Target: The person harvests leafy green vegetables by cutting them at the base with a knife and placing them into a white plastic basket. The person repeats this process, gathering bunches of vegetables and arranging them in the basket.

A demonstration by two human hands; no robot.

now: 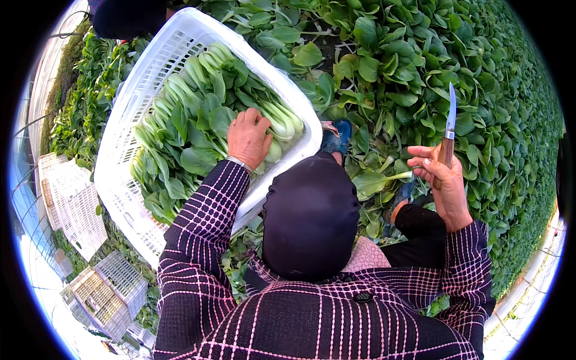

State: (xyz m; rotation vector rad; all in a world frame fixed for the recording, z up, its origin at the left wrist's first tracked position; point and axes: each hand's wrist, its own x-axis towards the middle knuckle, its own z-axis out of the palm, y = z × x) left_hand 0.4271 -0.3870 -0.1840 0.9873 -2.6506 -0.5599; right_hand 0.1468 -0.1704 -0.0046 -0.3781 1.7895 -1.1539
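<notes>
My left hand (249,135) lies on the bok choy (198,112) packed in a white plastic crate (112,135). Its fingers are bent down among leaves and pale stems; whether they grip a plant cannot be told. Most heads in the crate lie in rows, white stalks towards the rim. My right hand (445,180) holds a knife (451,112) by its wooden handle, the curved blade pointing up and away. Close to those fingertips is the pale end of a loose leaf (378,180); I cannot tell if they touch it.
Growing bok choy (427,58) fills the far and right side. Blue shoes (339,135) stand among trimmed leaves, behind a dark rounded covering (310,216), apparently over my knee. Several crates (76,202) are at left. Part of another person in dark clothing (130,18) shows beyond my crate.
</notes>
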